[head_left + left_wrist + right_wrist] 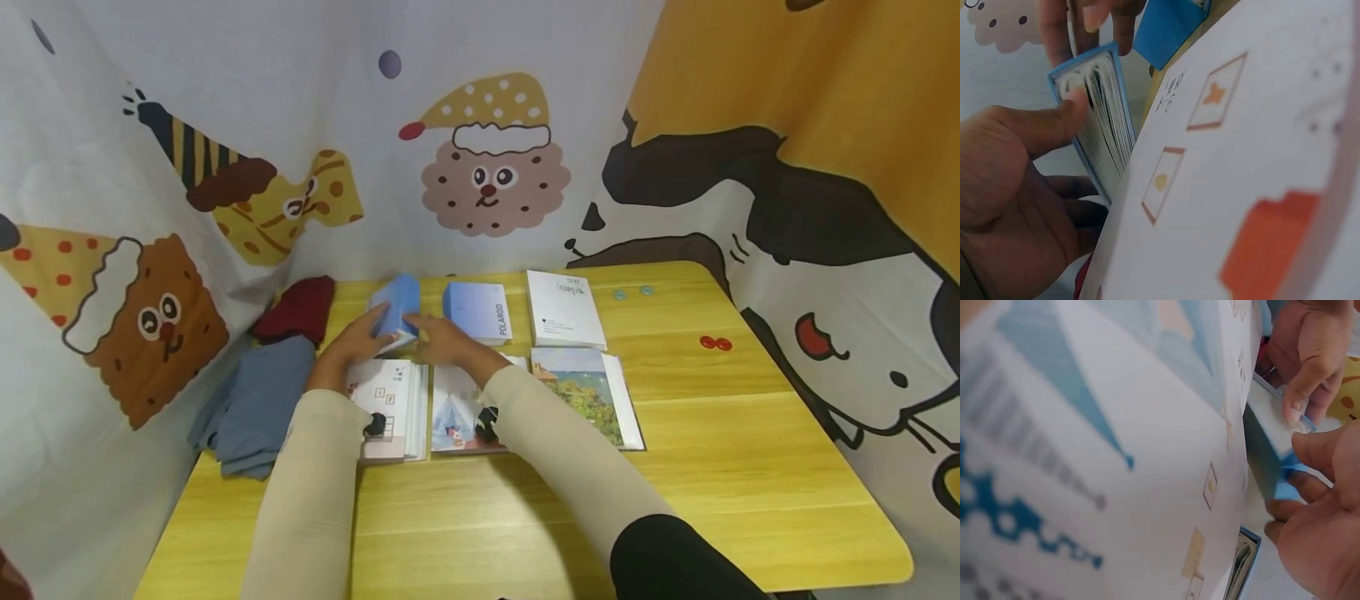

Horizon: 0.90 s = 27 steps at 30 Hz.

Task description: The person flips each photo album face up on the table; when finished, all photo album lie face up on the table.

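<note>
Both hands are on a small blue photo album [406, 293] at the back left of the table, held tilted up off the wood. From its left side my left hand [356, 342] grips it; in the left wrist view the thumb presses the white page edges [1107, 103] and the fingers lie behind the cover. My right hand [448, 342] holds the opposite end, its thumb and fingers about a blue corner in the right wrist view. A second blue album [474, 310], marked POLAROID, lies just to the right.
In the front row lie a white illustrated album [386, 383], a tent-picture album [450, 408] and a landscape-cover album [581, 392]. Behind stands a white book [564, 308]. Folded grey-blue cloth [270, 392] and dark red cloth [303, 307] sit left. Small red discs [716, 342] and pale blue discs [633, 292] lie right.
</note>
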Motion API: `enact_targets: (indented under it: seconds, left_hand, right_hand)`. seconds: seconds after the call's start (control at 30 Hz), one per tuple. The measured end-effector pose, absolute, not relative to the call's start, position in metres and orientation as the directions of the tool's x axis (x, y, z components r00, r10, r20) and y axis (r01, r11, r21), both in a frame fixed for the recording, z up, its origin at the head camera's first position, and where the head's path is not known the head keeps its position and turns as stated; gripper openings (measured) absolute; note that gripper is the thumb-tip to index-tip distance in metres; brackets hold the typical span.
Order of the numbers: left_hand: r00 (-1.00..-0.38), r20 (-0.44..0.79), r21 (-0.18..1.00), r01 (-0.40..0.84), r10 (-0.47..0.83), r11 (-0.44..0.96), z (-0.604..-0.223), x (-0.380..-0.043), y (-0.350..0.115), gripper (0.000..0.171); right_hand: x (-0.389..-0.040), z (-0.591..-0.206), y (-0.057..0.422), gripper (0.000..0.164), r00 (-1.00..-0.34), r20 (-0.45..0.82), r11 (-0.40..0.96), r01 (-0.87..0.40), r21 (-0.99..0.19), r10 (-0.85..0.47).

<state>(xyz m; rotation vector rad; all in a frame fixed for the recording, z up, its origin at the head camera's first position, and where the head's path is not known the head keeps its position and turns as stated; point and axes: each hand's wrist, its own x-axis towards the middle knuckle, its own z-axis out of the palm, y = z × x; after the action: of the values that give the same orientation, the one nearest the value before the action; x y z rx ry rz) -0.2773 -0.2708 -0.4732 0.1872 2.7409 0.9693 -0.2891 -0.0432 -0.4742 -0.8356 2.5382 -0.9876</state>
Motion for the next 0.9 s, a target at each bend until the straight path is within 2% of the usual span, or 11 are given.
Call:
enact_targets:
  seconds: [0.1,0.27,0.57,0.67,0.9]
  left_hand:
    - [-0.968,-0.147,0.676,0.051,0.202,0.735,-0.472,-0.277,-0.269,0.085]
    - [-0.968,-0.067,0.801,0.093,0.243,0.591,-0.471,-0.276,-0.263,0.087]
    - [-0.983,-0.015,0.913,0.061,0.182,0.403,-0.475,-0.278,-0.262,0.097]
    - [-0.988,-0.009,0.913,0.055,0.155,0.405,-0.478,-0.277,-0.265,0.101]
    - [-0.994,-0.035,0.862,0.024,0.107,0.506,-0.479,-0.277,-0.276,0.106]
  right_hand:
    - [-0.289,-0.472,-0.041,0.063,-0.785,0.005,0.514,-0.410,-0.754,-0.619]
    - [-0.288,-0.468,-0.040,0.064,-0.777,0.085,0.416,-0.421,-0.806,-0.623]
    - [-0.289,-0.473,-0.045,0.070,-0.796,0.068,0.413,-0.383,-0.827,-0.601]
    - [-0.288,-0.472,-0.045,0.069,-0.787,0.067,0.406,-0.386,-0.828,-0.613]
    - [-0.287,-0.475,-0.043,0.068,-0.765,0.035,0.405,-0.379,-0.832,-0.644]
